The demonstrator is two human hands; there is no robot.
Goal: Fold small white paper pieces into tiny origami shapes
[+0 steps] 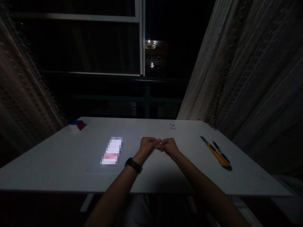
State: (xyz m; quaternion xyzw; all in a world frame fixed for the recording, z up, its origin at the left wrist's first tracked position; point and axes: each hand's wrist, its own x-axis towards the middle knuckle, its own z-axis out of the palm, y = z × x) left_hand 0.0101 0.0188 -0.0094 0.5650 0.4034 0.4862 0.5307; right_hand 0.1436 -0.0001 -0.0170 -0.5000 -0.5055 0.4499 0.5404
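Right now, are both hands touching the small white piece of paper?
Touching. The head view shows the left hand and right hand meeting above the table, fingertips pinching the small white paper between them.

Bare desk (59,164) lies open at front left; knife (214,151) and pen (221,153) block the right, cube (77,125) the far-left corner.

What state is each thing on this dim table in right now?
Small white paper piece: pinched between both hands, above the table.
Left hand: fingers closed on the paper.
Right hand: fingers closed on the paper.
Yellow utility knife: lying flat, untouched.
Black pen: lying beside the knife.
Puzzle cube: resting at the table's far left corner.
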